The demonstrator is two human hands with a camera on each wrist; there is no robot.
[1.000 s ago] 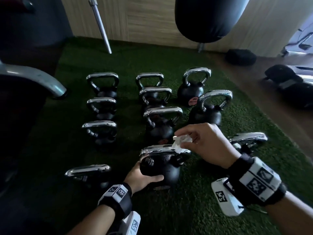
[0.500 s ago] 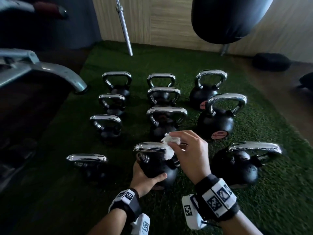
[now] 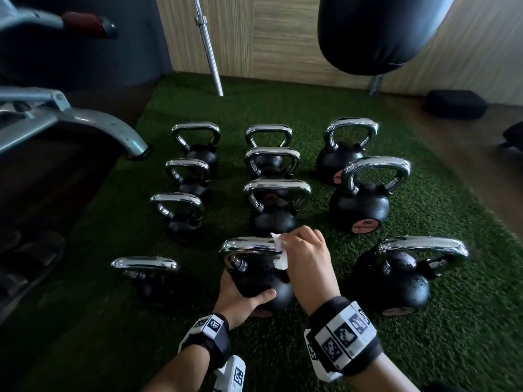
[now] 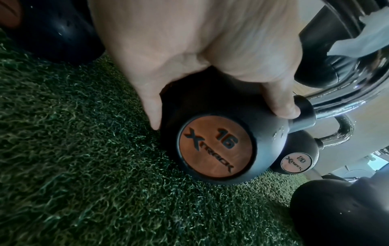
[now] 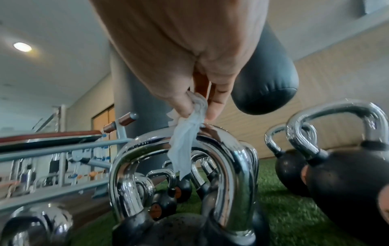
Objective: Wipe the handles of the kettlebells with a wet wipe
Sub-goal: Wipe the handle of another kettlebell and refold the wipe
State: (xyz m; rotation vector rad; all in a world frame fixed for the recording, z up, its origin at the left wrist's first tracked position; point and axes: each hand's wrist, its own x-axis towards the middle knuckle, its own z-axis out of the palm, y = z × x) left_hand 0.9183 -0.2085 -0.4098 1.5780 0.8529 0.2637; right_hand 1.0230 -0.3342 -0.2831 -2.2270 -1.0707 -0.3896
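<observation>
Several black kettlebells with chrome handles stand in rows on green turf. The nearest middle one, a 16 kettlebell [image 3: 263, 281] [image 4: 216, 146], is gripped round its ball by my left hand [image 3: 243, 298] [image 4: 189, 55]. My right hand [image 3: 305, 258] [image 5: 189, 55] pinches a white wet wipe [image 3: 278, 251] [image 5: 187, 138] [image 4: 362, 41] and holds it against the right part of that kettlebell's chrome handle [image 3: 249, 246] [image 5: 189, 159]. The wipe's loose end hangs down over the bar.
Other kettlebells stand close at the left [image 3: 144, 267] and right [image 3: 402, 278], with more behind [image 3: 277, 205]. A grey machine leg [image 3: 107, 125] reaches in from the left. A black punching bag [image 3: 373, 32] hangs at the back right, and a steel bar [image 3: 209, 52] leans on the wall.
My right hand with the wipe has slid left along the handle from its right end. The head view has shifted so the kettlebells sit further right; my left hand keeps its grip.
</observation>
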